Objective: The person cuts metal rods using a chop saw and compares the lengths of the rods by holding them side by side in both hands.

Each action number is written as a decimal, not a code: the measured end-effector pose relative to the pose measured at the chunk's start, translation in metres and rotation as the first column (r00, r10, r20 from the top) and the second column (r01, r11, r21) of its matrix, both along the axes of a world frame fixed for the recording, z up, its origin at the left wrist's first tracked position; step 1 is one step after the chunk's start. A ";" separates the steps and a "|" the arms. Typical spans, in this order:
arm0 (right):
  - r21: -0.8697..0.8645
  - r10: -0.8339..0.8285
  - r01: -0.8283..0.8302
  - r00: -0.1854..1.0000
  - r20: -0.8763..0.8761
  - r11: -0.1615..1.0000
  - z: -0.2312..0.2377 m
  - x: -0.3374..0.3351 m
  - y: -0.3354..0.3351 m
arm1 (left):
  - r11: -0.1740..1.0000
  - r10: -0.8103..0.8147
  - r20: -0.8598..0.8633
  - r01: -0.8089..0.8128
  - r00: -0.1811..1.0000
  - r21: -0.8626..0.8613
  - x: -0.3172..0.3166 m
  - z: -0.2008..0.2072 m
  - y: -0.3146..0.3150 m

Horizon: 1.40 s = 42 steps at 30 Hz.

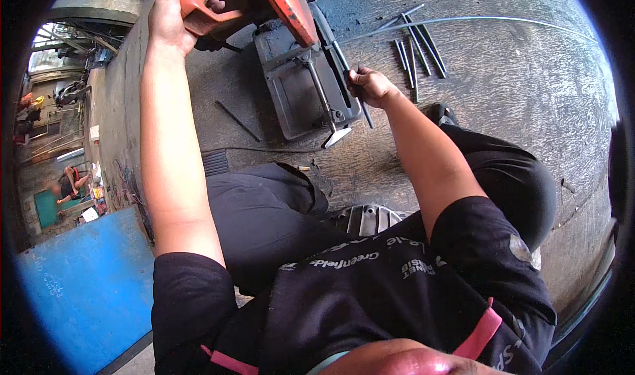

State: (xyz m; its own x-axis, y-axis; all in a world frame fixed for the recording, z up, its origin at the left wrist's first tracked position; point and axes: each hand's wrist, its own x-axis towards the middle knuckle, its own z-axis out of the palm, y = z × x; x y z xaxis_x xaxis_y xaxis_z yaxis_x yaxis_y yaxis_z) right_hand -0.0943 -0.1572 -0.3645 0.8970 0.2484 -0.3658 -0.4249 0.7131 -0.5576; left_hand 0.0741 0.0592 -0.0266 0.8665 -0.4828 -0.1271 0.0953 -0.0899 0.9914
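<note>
My left hand (170, 21) is closed around the orange handle (206, 19) of a cut-off saw, near the top of the view. The saw's orange guard (288, 7) slants over its grey metal base (288, 103). On the base lies a clamp with a screw bar (319, 87) and a pale crank handle (337, 137). At the base's right side, my right hand (372, 87) grips a thin metal rod (368, 115) that runs along the base. The guard hides the blade and where the rod meets it.
Several short cut rods (423, 44) lie on the floor right of the saw, beside a long thin rod (489, 18). A dark bar (238, 121) and a cable (268, 150) lie left. A blue panel (92, 289) stands lower left; another person (71, 184) is beyond.
</note>
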 end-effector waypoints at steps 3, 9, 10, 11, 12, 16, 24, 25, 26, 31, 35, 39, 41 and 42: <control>-0.038 -0.019 0.019 1.000 -0.009 0.999 -0.004 0.001 0.001 | 1.000 -0.008 -0.050 0.007 0.999 -0.026 0.002 -0.001 0.000; -0.060 -0.039 0.039 0.999 -0.008 0.997 -0.015 0.002 0.001 | 0.997 -0.012 -0.027 0.010 1.000 -0.077 0.007 0.002 -0.006; -0.069 -0.045 0.043 0.998 -0.034 0.997 -0.011 0.003 0.004 | 0.997 -0.007 -0.026 0.005 1.000 -0.076 0.007 0.001 -0.002; -0.068 -0.041 0.038 0.999 -0.033 0.997 -0.007 0.004 0.004 | 0.997 -0.036 -0.048 0.033 0.998 -0.073 0.007 0.000 0.001; -0.092 -0.037 0.035 0.999 -0.019 0.995 -0.003 0.005 0.004 | 0.996 -0.065 -0.069 0.060 0.995 -0.070 0.008 0.000 0.004; -0.112 0.000 -0.003 1.000 -0.027 0.994 -0.003 0.008 0.004 | 0.997 -0.048 -0.038 0.045 0.998 -0.065 0.006 -0.001 0.002; -0.106 0.094 -0.096 0.995 -0.025 0.990 -0.004 0.006 0.005 | 0.997 -0.040 -0.061 0.036 0.997 -0.064 0.006 -0.005 -0.002; -0.102 0.099 -0.101 0.995 -0.019 0.990 -0.001 0.007 0.008 | 0.998 -0.034 -0.057 0.031 0.998 -0.059 0.006 -0.002 0.000; -0.076 0.108 -0.110 0.994 -0.023 0.991 0.002 0.007 0.011 | 0.998 -0.031 -0.064 0.028 0.998 -0.049 0.005 0.002 0.002; -0.012 0.106 -0.107 0.992 -0.071 0.994 0.013 0.006 0.013 | 1.000 -0.006 -0.034 0.005 0.999 -0.028 0.004 -0.004 -0.001; -0.022 0.112 -0.113 0.993 -0.039 0.993 0.015 0.013 0.016 | 0.998 -0.044 -0.042 0.042 0.998 -0.039 0.006 -0.001 0.002; -0.119 0.105 -0.103 0.994 0.005 0.987 0.012 0.018 0.013 | 0.999 -0.036 -0.052 0.033 0.998 -0.039 0.004 -0.001 -0.001; -0.221 0.090 -0.086 0.996 0.008 0.971 0.004 0.020 0.012 | 0.997 -0.059 -0.065 0.055 0.996 -0.053 0.005 -0.002 0.000; -0.320 0.076 -0.069 0.997 0.011 0.945 0.000 0.020 0.010 | 0.995 -0.081 -0.079 0.076 0.994 -0.065 0.006 -0.002 0.000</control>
